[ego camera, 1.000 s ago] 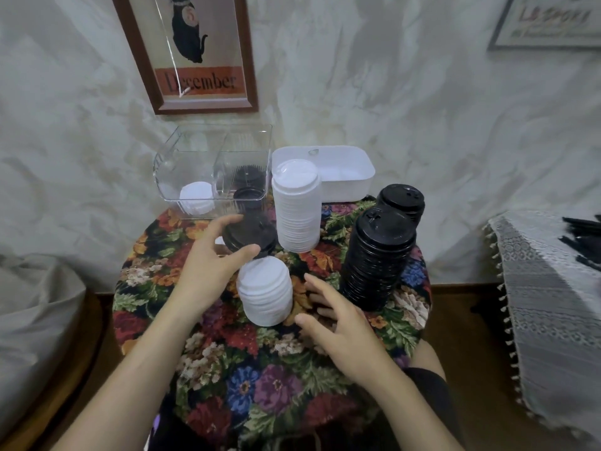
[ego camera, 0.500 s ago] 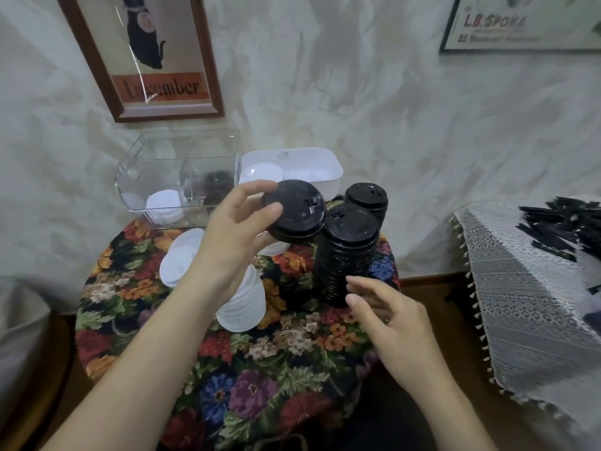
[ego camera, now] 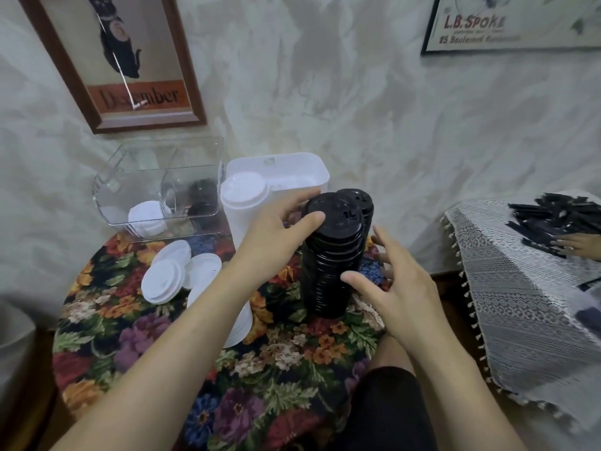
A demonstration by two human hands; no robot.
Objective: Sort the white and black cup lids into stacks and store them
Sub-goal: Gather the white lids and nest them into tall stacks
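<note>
A tall stack of black lids [ego camera: 330, 271] stands on the floral round table [ego camera: 279, 362]. My left hand [ego camera: 276, 236] grips the black lid [ego camera: 335, 216] on top of that stack, thumb on its upper face. My right hand [ego camera: 395, 284] touches the stack's right side low down with spread fingers. A second black stack [ego camera: 364, 203] stands just behind. A tall white lid stack [ego camera: 242, 206] stands to the left, and a shorter white stack [ego camera: 239, 323] lies half hidden under my left forearm. Loose white lids [ego camera: 175, 275] lie on the table's left.
At the back a clear box [ego camera: 156, 187] holds some white and black lids, next to a white tub [ego camera: 292, 170]. At the right a lace-covered table [ego camera: 520, 281] carries a pile of black pieces [ego camera: 559, 216], where another person's hand [ego camera: 577, 244] rests.
My left hand carried the black lid from the table's left over to the right and set it on top of the near black stack. My right hand moved up against the stack's side.
</note>
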